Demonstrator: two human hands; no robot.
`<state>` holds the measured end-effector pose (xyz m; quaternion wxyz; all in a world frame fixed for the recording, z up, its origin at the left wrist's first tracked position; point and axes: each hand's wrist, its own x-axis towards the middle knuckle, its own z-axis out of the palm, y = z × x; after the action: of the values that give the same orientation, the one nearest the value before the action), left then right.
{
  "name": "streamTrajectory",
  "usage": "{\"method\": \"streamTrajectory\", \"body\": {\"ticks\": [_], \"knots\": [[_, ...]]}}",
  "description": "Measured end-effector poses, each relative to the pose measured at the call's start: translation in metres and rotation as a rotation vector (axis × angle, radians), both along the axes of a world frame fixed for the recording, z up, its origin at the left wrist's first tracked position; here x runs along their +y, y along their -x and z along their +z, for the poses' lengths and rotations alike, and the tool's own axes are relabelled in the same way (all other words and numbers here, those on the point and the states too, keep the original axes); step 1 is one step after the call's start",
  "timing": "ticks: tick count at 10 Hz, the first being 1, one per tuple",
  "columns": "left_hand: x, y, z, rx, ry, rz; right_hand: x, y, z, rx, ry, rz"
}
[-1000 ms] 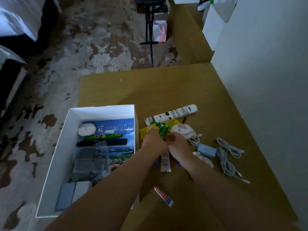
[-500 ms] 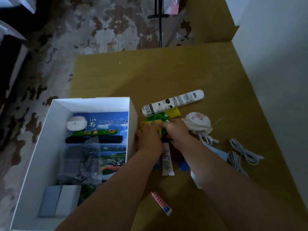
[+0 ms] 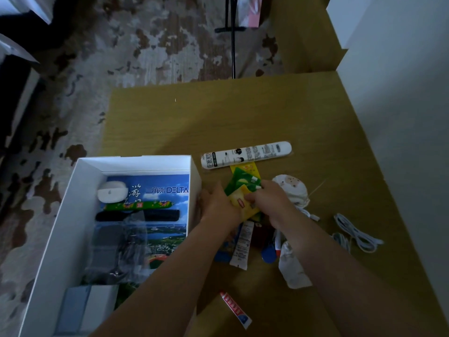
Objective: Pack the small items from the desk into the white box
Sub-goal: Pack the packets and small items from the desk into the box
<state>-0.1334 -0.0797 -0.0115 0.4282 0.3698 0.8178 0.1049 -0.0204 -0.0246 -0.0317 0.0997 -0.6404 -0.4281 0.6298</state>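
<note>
The white box [image 3: 60, 229] stands open at the desk's left edge, holding a blue brochure, a white oval case, a green stick pack, a black comb and several other items. Just right of the box, my left hand [image 3: 218, 203] and my right hand [image 3: 269, 200] both grip a bunch of yellow and green sachets [image 3: 243, 190], lifted slightly off the desk. A long white packet [image 3: 245, 154] lies beyond them. A narrow white sachet [image 3: 241, 244], blue tags [image 3: 268, 251] and a red-and-white sachet [image 3: 235, 310] lie nearer me.
A white round bundle with a cable [image 3: 294, 190], a coiled white cable [image 3: 354, 232] and a white pouch [image 3: 291, 268] lie on the wooden desk [image 3: 243, 117] to the right. A white wall [image 3: 401, 117] borders the desk's right side. Patterned carpet lies to the left.
Both hands have gathered the yellow and green sachets and raised them together. The camera has tilted down and shifted slightly.
</note>
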Motion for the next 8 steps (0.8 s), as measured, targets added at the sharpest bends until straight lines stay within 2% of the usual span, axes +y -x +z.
{"method": "streamTrajectory", "body": {"ticks": [1, 2, 3, 4, 5, 6, 7, 8], "knots": [[0.007, 0.003, 0.012, -0.095, -0.190, 0.005, 0.006, -0.019, 0.014, 0.161, -0.013, 0.098], [0.016, 0.007, 0.020, -0.481, -0.166, 0.072, 0.015, -0.022, 0.017, 0.419, 0.061, 0.043], [0.024, 0.013, 0.028, -0.545, -0.108, 0.163, 0.026, -0.016, 0.012, 0.557, 0.106, -0.121], [0.027, 0.017, 0.036, -0.424, -0.208, 0.236, 0.038, 0.001, -0.002, 0.200, -0.046, -0.240], [0.022, 0.016, 0.049, -0.444, -0.288, 0.321, 0.039, 0.017, -0.010, -0.202, -0.332, -0.043], [0.012, 0.014, 0.062, -0.544, -0.329, 0.409, 0.030, 0.024, -0.015, -0.122, -0.411, 0.061], [-0.003, 0.013, 0.069, -0.548, -0.382, 0.467, 0.027, 0.028, -0.011, -0.084, -0.369, 0.055], [-0.015, 0.013, 0.066, -0.512, -0.399, 0.518, 0.022, 0.022, -0.001, -0.296, -0.280, 0.148]]}}
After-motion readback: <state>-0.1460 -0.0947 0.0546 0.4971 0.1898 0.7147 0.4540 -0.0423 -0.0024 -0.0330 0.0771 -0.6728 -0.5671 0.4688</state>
